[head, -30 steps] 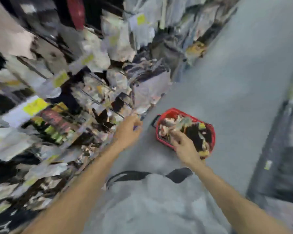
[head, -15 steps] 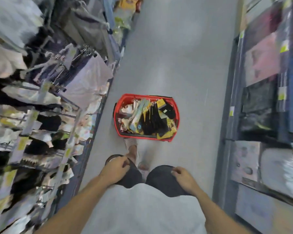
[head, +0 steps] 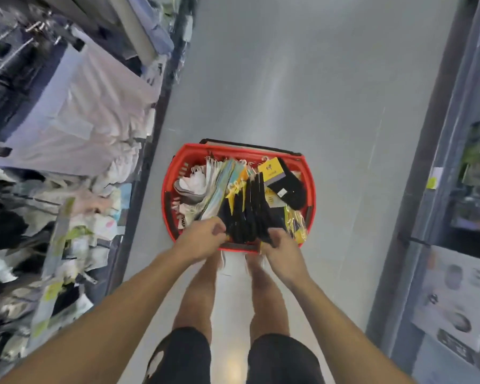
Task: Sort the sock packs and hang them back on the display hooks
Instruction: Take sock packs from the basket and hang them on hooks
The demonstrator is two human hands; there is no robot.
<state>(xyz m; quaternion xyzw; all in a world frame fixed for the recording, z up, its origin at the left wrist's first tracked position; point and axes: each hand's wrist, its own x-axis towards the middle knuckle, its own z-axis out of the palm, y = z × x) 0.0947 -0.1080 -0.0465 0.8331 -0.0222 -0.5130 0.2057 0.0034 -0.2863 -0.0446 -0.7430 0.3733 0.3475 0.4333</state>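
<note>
A red basket [head: 169, 189] stands on the grey floor just in front of my feet. It holds several sock packs: a row of black packs [head: 250, 214] in the middle, pale and coloured packs [head: 219, 181] to the left, white socks [head: 194, 184] at the far left, and one black pack with a yellow card [head: 284, 181] lying on top at the right. My left hand [head: 203, 239] and my right hand [head: 281, 252] both reach into the near side of the basket. Each pinches the near end of the black packs.
On the left runs a display rack [head: 56, 217] with hooks full of hanging sock packs and yellow price tags; folded pale garments [head: 75, 115] hang farther along it. A shelf unit [head: 455, 245] with boxed goods lines the right. The grey aisle floor [head: 302, 79] stretches ahead.
My view turned from the rack to straight down the aisle. Both hands moved from my thighs forward into the basket and took hold of the black packs.
</note>
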